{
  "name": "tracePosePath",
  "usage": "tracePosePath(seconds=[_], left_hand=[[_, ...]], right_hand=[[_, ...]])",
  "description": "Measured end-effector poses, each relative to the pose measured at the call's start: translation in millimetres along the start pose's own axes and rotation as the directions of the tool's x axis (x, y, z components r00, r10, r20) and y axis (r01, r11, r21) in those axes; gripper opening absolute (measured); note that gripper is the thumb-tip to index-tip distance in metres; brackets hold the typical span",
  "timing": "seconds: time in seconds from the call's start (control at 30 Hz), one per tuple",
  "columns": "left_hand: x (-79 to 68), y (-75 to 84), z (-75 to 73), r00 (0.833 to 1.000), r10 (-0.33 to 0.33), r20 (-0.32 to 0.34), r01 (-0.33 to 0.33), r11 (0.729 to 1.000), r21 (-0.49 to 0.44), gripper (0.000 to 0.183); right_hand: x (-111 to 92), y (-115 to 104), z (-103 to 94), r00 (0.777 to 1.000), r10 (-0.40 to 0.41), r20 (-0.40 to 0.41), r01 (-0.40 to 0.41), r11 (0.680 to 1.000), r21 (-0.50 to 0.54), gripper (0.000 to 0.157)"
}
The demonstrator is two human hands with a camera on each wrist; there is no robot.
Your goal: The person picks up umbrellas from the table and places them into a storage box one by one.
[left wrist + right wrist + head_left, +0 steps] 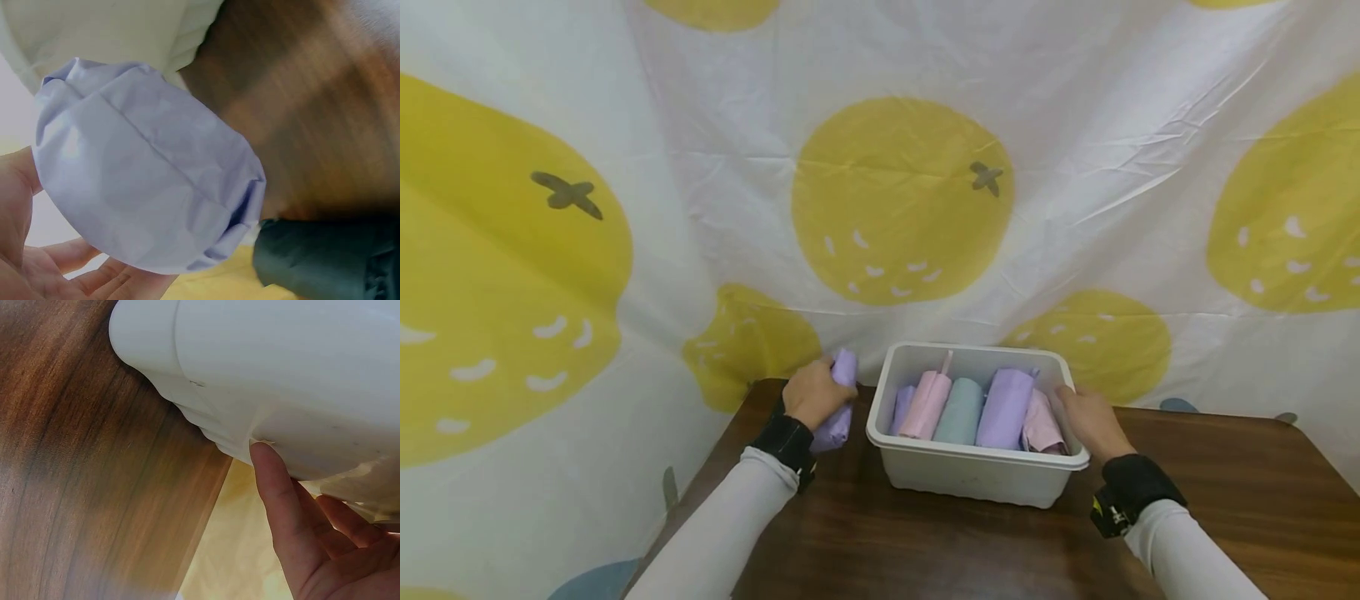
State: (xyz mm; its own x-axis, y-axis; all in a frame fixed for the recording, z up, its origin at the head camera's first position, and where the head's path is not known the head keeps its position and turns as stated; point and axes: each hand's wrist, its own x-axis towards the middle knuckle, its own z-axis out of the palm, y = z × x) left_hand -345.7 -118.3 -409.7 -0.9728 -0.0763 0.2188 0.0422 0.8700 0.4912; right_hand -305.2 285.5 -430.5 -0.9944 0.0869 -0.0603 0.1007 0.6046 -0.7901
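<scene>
In the head view my left hand (814,394) grips a purple roll (844,371) of thin, creased material, upright left of a white plastic bin (977,454). The left wrist view shows the purple roll's (144,175) folded end close up, with the fingers curved round its side. At the bin's right end, my right hand (1092,421) holds the rim. One fingertip presses the outer wall of the bin (281,375) in the right wrist view. Inside lie a pink roll (927,404), a grey-green roll (959,410), a larger purple roll (1004,408) and a crumpled pink bundle (1043,423).
Another purple piece (902,408) is tucked at the bin's left end. The bin stands on a brown wooden table (925,542). A fruit-print curtain (902,50) hangs close behind it. A dark green rolled thing (325,256) shows in the left wrist view.
</scene>
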Motion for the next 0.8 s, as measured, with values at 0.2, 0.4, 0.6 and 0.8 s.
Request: tracePosePath(seconds=[0.2, 0.4, 0.6, 0.8], left_hand=[[9.8, 12.9, -14.5, 1.0, 0.025, -0.009, -0.025, 0.999, -0.023, 0.051], [14.0, 34.2, -26.2, 0.998, 0.058, -0.022, -0.059, 0.998, -0.037, 0.051], [12.1, 54.1, -30.2, 0.994, 0.087, -0.066, -0.091, 0.993, -0.071, 0.051], [8.8, 70.9, -24.9, 0.99, 0.116, -0.078, -0.124, 0.986, -0.113, 0.053]], right_hand=[[0.2, 0.2, -0.5, 1.0, -0.008, 0.006, 0.008, 1.0, -0.016, 0.07], [-0.2, 0.1, -0.5, 1.0, 0.001, 0.015, -0.001, 1.0, 0.004, 0.07], [-0.5, -1.3, -0.4, 1.0, -0.003, 0.009, 0.003, 1.0, 0.018, 0.069], [-0.5, -0.1, 0.2, 1.0, -0.011, 0.002, 0.011, 1.0, 0.018, 0.068]])
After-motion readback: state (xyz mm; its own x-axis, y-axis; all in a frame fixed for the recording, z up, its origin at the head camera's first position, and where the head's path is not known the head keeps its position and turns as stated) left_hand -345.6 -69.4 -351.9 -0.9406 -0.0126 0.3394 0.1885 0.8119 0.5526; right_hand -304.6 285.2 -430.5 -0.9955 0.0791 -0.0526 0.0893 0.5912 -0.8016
